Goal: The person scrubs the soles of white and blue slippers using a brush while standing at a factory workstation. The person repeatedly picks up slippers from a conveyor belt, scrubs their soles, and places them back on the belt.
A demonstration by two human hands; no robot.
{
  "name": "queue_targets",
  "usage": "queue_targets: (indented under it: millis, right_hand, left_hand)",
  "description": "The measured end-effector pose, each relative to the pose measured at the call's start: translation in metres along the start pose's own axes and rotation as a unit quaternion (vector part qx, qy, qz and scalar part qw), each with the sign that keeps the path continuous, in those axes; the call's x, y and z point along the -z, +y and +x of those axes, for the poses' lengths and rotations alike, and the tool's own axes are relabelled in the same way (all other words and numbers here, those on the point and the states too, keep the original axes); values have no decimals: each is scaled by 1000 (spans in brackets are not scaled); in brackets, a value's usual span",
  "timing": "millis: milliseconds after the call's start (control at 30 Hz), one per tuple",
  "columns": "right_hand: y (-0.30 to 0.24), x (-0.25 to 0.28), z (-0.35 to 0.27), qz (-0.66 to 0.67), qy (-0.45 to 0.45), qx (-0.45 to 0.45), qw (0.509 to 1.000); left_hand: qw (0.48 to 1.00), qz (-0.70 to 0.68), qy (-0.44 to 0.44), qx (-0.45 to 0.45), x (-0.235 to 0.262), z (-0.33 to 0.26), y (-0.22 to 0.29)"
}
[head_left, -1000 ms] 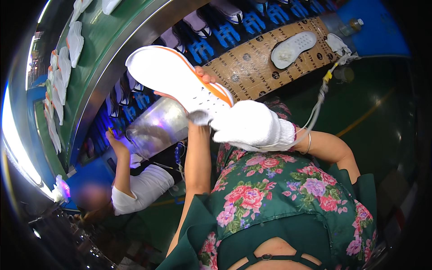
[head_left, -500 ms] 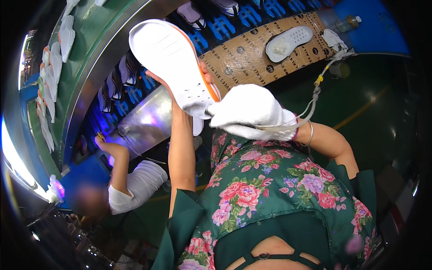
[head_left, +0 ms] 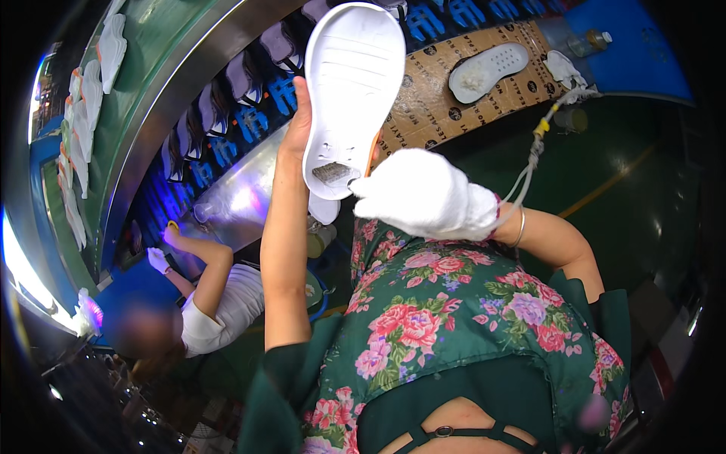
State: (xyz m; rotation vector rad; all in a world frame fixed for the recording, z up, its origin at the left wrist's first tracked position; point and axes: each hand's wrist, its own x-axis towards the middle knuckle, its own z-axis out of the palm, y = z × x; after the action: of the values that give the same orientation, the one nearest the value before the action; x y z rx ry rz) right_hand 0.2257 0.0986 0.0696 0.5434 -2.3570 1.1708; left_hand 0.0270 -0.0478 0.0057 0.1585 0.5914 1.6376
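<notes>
My left hand (head_left: 297, 125) grips a white shoe sole (head_left: 355, 83) by its edges, with the toe pointing away from me and the hollow inner side up. Along its right edge runs a strip of orange. My right hand (head_left: 423, 193), in a white knitted glove, is closed at the heel end. A small dark tip shows at the gloved fingers; what they hold is mostly hidden. Beside that tip, a grey, bristly-looking patch (head_left: 334, 173) covers part of the heel. Thin clear tubing (head_left: 527, 174) runs from my right wrist up to the bench.
On a cardboard-covered bench (head_left: 423, 113) lie another sole (head_left: 488, 72) and a white cloth (head_left: 563, 69), near a clear bottle (head_left: 590, 41). A green conveyor (head_left: 151, 45) carries white pieces at left. Shoe uppers (head_left: 246, 76) stand on blue racks. A co-worker (head_left: 227, 303) works at lower left.
The sole has turned more upright and shifted right, and my left hand moved along its left edge. A grey patch now shows at the heel. My right hand stays nearly in place.
</notes>
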Motion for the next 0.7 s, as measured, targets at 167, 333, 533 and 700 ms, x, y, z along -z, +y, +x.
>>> queue_targets:
  millis: [167, 333, 533, 700]
  right_hand:
    - [-5, 3, 6, 131, -38, -24, 990]
    - [6, 3, 3, 52, -29, -3, 998]
    - [11, 8, 5, 68, -41, -65, 995]
    - [-2, 26, 15, 255, -32, -210, 943]
  left_hand:
    - [965, 206, 156, 37, -13, 2, 4]
    - [925, 351, 112, 91, -13, 12, 11]
    - [837, 490, 136, 202, -54, 20, 29]
    - [876, 443, 140, 125, 14, 18, 14]
